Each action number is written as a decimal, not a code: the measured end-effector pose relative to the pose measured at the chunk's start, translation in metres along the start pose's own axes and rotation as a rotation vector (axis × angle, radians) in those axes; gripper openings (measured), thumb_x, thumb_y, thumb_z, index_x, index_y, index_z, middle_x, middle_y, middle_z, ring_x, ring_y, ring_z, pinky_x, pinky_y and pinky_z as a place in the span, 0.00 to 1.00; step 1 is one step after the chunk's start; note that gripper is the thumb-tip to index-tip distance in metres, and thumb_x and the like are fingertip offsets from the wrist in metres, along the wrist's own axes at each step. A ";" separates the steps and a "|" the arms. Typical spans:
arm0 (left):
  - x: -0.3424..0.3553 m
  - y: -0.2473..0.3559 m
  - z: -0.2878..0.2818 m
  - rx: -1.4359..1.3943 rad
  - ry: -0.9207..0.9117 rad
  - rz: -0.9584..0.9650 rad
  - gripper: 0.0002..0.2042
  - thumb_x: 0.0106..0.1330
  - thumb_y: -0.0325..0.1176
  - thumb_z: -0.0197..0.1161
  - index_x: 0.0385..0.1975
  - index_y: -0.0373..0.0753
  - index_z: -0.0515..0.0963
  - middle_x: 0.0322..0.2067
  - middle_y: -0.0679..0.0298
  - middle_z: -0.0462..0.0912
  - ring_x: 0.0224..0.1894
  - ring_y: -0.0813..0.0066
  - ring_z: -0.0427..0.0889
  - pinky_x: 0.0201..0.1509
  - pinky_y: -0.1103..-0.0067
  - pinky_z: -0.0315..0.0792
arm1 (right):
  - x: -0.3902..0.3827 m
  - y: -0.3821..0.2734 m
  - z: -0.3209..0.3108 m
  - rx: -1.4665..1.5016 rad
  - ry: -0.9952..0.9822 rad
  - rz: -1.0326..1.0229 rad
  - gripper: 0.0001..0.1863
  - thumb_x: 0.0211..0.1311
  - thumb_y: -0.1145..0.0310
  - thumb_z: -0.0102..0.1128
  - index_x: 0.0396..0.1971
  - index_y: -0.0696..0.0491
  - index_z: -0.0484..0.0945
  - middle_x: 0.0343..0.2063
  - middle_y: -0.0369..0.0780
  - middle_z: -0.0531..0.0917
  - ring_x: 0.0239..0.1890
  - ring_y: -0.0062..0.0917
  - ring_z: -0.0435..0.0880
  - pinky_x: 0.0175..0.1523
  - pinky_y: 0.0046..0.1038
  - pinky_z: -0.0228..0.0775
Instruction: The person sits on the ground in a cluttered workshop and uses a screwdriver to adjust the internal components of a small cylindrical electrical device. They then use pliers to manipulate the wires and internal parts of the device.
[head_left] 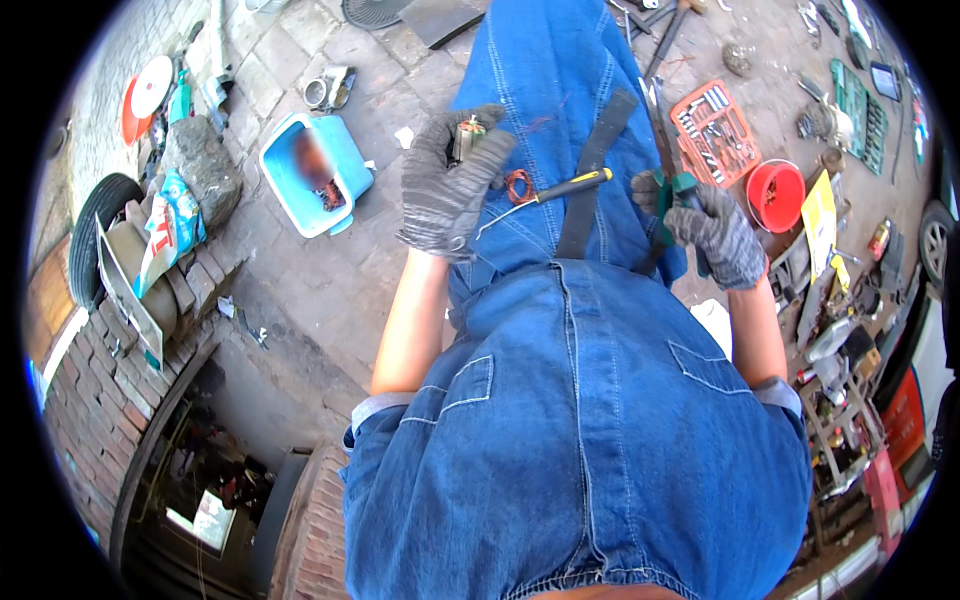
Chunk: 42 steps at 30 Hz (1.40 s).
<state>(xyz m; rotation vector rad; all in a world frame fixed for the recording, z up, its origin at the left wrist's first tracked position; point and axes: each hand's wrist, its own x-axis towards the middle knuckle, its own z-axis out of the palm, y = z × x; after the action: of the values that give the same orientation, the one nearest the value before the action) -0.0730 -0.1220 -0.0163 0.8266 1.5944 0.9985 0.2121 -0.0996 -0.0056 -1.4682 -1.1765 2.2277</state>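
Observation:
My left hand (pixel 452 180), in a grey knit glove, is closed around a small metal cylindrical part (pixel 467 137) above my denim-covered lap. My right hand (pixel 705 225), gloved likewise, grips a green-handled tool (pixel 682 191) with a long dark shaft, beside my right thigh. Between the hands, a yellow-and-black screwdriver (pixel 580 183) lies on the blue denim, next to a small coil of red wire (pixel 519 187). Two dark flat strips (pixel 575 225) lie crossed or end to end under the screwdriver; their exact arrangement is unclear.
A blue bin (pixel 284 180) stands on paving at left, near stones and a tire (pixel 90 240). An orange socket case (pixel 715 120), red bucket (pixel 775 195), green tool case (pixel 860 120) and scattered parts lie at right. A brick-edged opening (pixel 215 480) is at lower left.

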 end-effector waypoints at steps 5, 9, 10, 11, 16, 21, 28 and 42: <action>-0.011 0.020 -0.007 -0.786 -0.157 -0.287 0.34 0.66 0.59 0.32 0.46 0.27 0.68 0.42 0.39 0.75 0.10 0.80 0.66 0.09 0.88 0.59 | -0.012 -0.033 0.025 -0.404 -0.084 -0.235 0.24 0.50 0.66 0.62 0.49 0.57 0.72 0.41 0.39 0.79 0.45 0.23 0.76 0.48 0.25 0.68; -0.024 0.030 -0.010 -1.016 -0.315 -0.344 0.36 0.66 0.57 0.34 0.52 0.24 0.62 0.44 0.37 0.72 0.23 0.71 0.78 0.17 0.85 0.72 | -0.008 -0.040 0.039 -0.449 -0.184 -0.269 0.24 0.47 0.65 0.63 0.46 0.57 0.73 0.39 0.40 0.79 0.42 0.25 0.78 0.49 0.27 0.69; -0.027 0.035 -0.010 -1.019 -0.320 -0.357 0.36 0.66 0.57 0.34 0.53 0.23 0.61 0.45 0.36 0.71 0.29 0.68 0.80 0.21 0.84 0.76 | -0.007 -0.038 0.040 -0.564 -0.181 -0.314 0.24 0.46 0.65 0.64 0.44 0.58 0.74 0.38 0.42 0.79 0.41 0.27 0.79 0.48 0.28 0.69; -0.028 0.038 -0.010 -1.022 -0.326 -0.369 0.36 0.66 0.57 0.35 0.54 0.23 0.60 0.46 0.36 0.71 0.34 0.64 0.81 0.25 0.83 0.79 | -0.007 -0.039 0.041 -0.599 -0.184 -0.324 0.23 0.45 0.64 0.65 0.43 0.58 0.74 0.38 0.43 0.79 0.40 0.28 0.79 0.48 0.28 0.69; -0.030 0.019 -0.017 -0.972 -0.310 -0.340 0.34 0.66 0.55 0.38 0.53 0.21 0.60 0.47 0.37 0.69 0.43 0.56 0.79 0.38 0.76 0.81 | -0.007 -0.044 0.045 -0.699 -0.224 -0.296 0.22 0.44 0.64 0.63 0.42 0.55 0.77 0.45 0.44 0.76 0.47 0.33 0.77 0.53 0.31 0.66; -0.034 0.024 -0.020 -0.847 -0.352 -0.274 0.35 0.66 0.58 0.34 0.46 0.24 0.69 0.37 0.44 0.78 0.17 0.76 0.73 0.14 0.86 0.65 | -0.008 -0.051 0.051 -0.764 -0.206 -0.344 0.22 0.43 0.64 0.64 0.41 0.56 0.77 0.45 0.44 0.76 0.45 0.35 0.77 0.51 0.31 0.67; -0.034 0.028 -0.022 -0.673 -0.369 -0.234 0.38 0.65 0.62 0.31 0.41 0.26 0.73 0.33 0.49 0.80 0.10 0.86 0.66 0.08 0.91 0.55 | -0.013 -0.059 0.055 -0.826 -0.212 -0.345 0.24 0.42 0.63 0.64 0.44 0.55 0.76 0.46 0.44 0.76 0.49 0.36 0.76 0.54 0.34 0.66; -0.038 0.027 -0.025 -0.428 -0.302 -0.065 0.29 0.66 0.54 0.40 0.39 0.30 0.76 0.34 0.58 0.81 0.14 0.88 0.66 0.15 0.91 0.59 | -0.014 -0.060 0.060 -0.872 -0.121 -0.460 0.16 0.42 0.69 0.64 0.35 0.56 0.79 0.44 0.47 0.76 0.42 0.37 0.79 0.47 0.32 0.71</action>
<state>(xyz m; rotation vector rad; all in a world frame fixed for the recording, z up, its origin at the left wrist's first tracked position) -0.0881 -0.1491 0.0259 0.5908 1.0922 1.0622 0.1542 -0.0980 0.0583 -1.0897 -2.4208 1.5494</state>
